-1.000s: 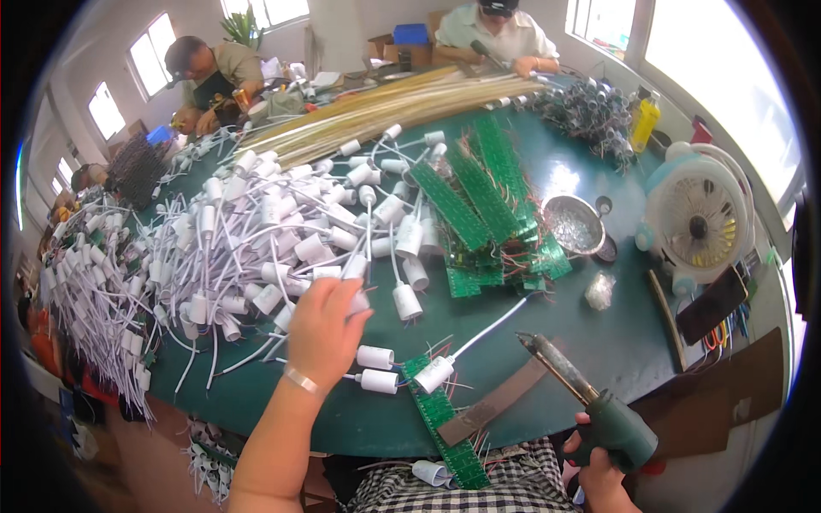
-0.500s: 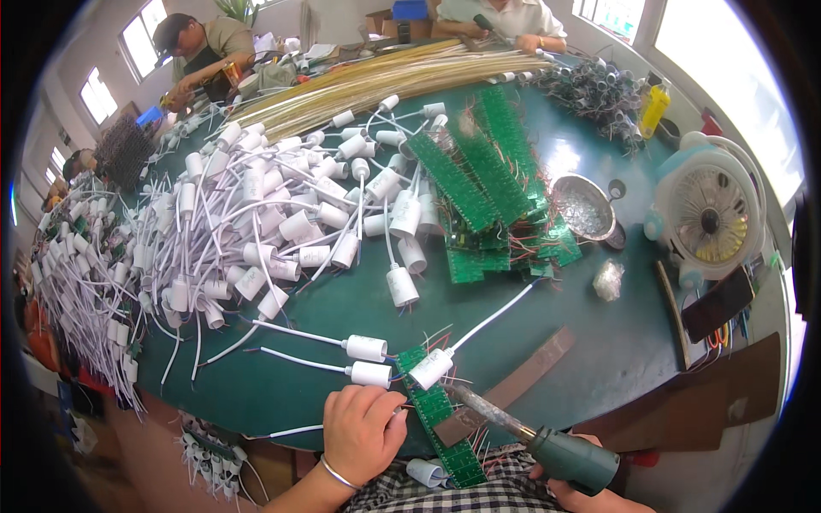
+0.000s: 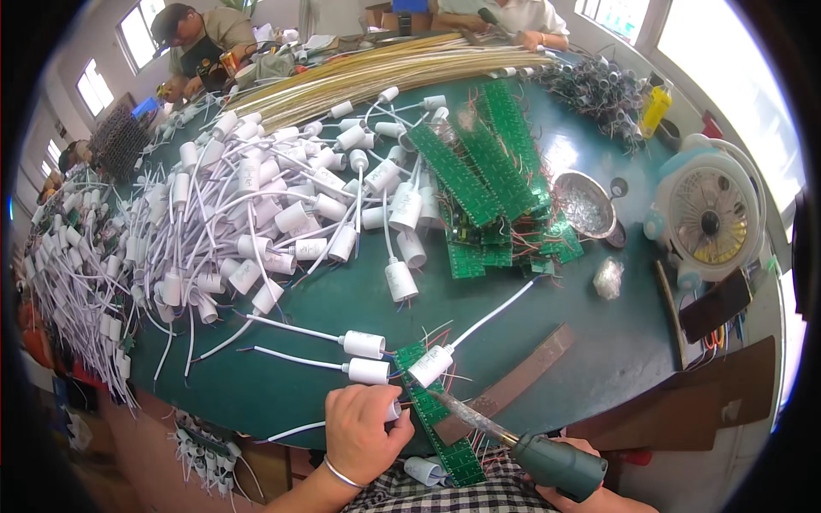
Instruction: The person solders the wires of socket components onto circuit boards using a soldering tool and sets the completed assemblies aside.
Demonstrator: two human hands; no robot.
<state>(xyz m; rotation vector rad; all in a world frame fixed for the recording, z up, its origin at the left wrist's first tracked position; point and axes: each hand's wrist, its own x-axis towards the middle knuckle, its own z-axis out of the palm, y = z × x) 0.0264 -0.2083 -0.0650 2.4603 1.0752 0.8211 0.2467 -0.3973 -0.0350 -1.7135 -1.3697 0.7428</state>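
My left hand [image 3: 361, 434], with a metal bangle at its wrist, is closed around a white cylinder with a cable [image 3: 394, 411] by the edge of a narrow green circuit board strip [image 3: 438, 432]. Its cable comes out to the left of the hand. My right hand [image 3: 583, 446] grips a soldering iron [image 3: 556, 464] with a dark green handle. The iron's tip reaches the board near a white cylinder [image 3: 430, 366] lying across its upper part. Two more cabled cylinders, one of them the lower cylinder [image 3: 369, 371], lie at the board's left edge. Part of the board hangs over my checked clothing.
A large heap of cabled white cylinders [image 3: 295, 218] covers the left. Green boards [image 3: 479, 171] are stacked at centre right, beside a metal bowl [image 3: 584, 205] and a fan [image 3: 710, 218]. A brown strip [image 3: 522, 376] lies under the iron. Other people work at the far side.
The soldering iron has shifted left and slightly down, its tip moving along the board. My left hand has turned slightly, showing more of the cylinder it holds.
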